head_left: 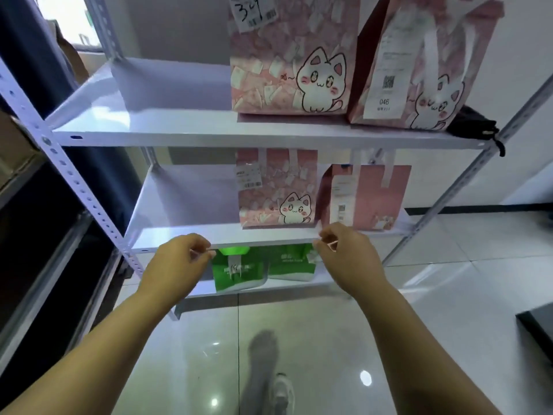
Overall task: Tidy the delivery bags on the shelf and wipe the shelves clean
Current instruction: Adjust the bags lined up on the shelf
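A white metal shelf unit [209, 134] stands in front of me. Two pink cat-print delivery bags [287, 61] [419, 64] sit on the upper shelf, and two more pink bags [276, 190] [365, 199] on the middle shelf. Two green bags [236, 272] [291, 263] stand on the lowest shelf. A black cloth [472, 124] lies at the upper shelf's right end. My left hand [179, 259] and my right hand [341, 253] hover at the middle shelf's front edge, above the green bags. Both have loosely curled fingers and hold nothing I can see.
The left halves of the upper and middle shelves [185, 205] are bare. A darker rack [45, 265] stands to the left. Glossy white floor tiles [449, 295] spread below, with a dark object [538, 322] at the right edge. My foot [269, 369] is near the shelf's base.
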